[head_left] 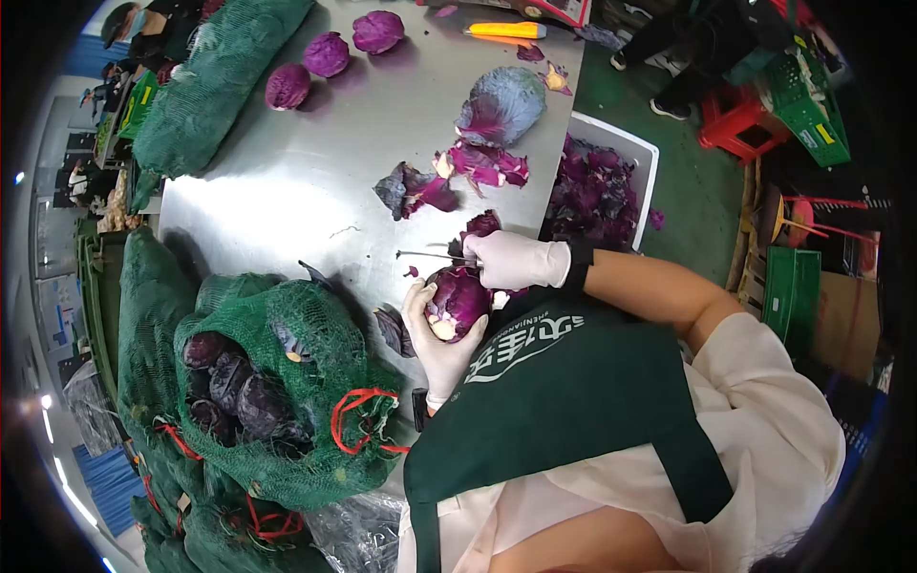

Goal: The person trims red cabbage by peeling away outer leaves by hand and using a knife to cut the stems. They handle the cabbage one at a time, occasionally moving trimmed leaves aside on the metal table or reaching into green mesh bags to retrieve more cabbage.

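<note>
Cabbage [460, 298], a small red head, sits in our left hand [437, 349] just above the near edge of the table [287, 181], close in front of our green apron [564, 401]. The left hand is gloved and cups the head from below, fingers curled round its side, the pale cut stem end turned toward the palm. Our right hand [516, 260], also gloved, is closed round the handle of a knife [430, 255] and rests against the top of the cabbage. The thin blade points away from the hand, out over the table, and lies roughly level.

Beyond the hands, loose purple leaves [478, 164] lie scattered on the steel, and one big outer leaf [501, 103] lies farther off, pale side up. Three more trimmed heads [327, 53] stand in a row near the far end of the table, well apart from our hands. A yellow cutter [506, 31] lies at the far edge.

Just beside our left hand, a green net sack [287, 382] holds several dark cabbages, with red cord [358, 415] tangled at its mouth. Another green sack [215, 81] lies along the far left side of the table. Off the table's right edge stands a white bin [611, 143] filled with purple trimmings. Green crates [807, 105] and a red stool [731, 119] stand on the floor past it, near another person's legs [683, 57].
</note>
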The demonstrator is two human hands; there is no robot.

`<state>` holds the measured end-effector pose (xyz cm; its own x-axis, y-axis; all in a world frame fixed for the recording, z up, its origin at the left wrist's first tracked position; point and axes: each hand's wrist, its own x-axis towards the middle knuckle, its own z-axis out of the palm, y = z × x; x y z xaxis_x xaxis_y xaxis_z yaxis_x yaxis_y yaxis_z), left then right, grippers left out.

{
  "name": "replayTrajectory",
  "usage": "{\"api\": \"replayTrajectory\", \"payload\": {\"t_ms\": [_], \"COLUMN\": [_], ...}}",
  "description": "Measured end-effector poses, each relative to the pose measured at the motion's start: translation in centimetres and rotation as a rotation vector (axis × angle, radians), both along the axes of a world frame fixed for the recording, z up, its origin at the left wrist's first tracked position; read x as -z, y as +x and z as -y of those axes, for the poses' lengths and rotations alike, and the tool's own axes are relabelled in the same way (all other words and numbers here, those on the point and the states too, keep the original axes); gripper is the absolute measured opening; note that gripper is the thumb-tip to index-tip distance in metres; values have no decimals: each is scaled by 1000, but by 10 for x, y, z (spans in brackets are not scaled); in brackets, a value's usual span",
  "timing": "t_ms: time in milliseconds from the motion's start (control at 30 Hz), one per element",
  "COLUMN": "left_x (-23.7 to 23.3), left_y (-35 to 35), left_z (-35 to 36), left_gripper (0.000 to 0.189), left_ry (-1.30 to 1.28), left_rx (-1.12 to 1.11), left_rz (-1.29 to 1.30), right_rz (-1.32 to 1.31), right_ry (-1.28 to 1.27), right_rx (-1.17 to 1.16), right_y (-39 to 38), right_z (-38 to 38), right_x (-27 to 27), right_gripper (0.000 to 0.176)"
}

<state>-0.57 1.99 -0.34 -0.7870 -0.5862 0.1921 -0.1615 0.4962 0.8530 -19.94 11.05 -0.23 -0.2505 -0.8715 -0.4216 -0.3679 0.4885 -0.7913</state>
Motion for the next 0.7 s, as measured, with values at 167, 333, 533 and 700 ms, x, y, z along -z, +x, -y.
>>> {"api": "replayTrajectory", "payload": {"t_ms": [167,333,533,700], "left_x": [12,10,-2,-43], "left_y": [6,5,17,20], "left_z": [6,10,17,42], "left_gripper": [82,83,74,84], "left_ry": [9,-3,957,905], "left_rx": [-13,19,-317,-304], "left_rz": [-4,-7,-516,-502], "right_rz": [295,24,-471,-502], "right_ry": [-35,-240,-371,-89], "right_rx": [180,147,277,229], "right_y": [-1,9,-23,-40], "right_z": [-1,0,-14,4], "right_x": [1,18,49,-50], "right_gripper": [39,31,18,40]}}
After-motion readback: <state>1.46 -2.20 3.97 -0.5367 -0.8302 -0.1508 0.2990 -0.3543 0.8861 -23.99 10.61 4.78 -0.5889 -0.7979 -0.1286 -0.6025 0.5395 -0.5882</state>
